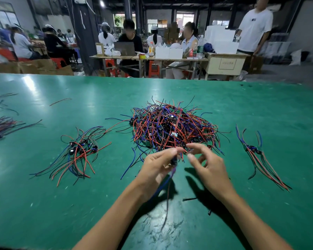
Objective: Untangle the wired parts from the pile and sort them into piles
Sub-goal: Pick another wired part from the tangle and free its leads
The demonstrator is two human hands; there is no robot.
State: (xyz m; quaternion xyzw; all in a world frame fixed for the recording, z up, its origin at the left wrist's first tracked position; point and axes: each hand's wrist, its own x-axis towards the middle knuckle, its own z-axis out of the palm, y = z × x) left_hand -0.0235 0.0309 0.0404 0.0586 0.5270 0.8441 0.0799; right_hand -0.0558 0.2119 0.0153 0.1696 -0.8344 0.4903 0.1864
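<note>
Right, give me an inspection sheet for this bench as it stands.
Surface: green table, scuffed near the front edge.
Job's things: big tangled pile at centre; sorted pile to its left; small sorted bunch to its right.
Clutter: one stray wire far left; more wired parts at the left edge, blurred.
Grips: left hand pinches a wired part; right hand holds nothing, fingers loosely curled beside it.
Cables: red, blue and black leads; some dangle below the left hand.
Surroundings: people at benches behind, one standing; cardboard boxes, red stools.
</note>
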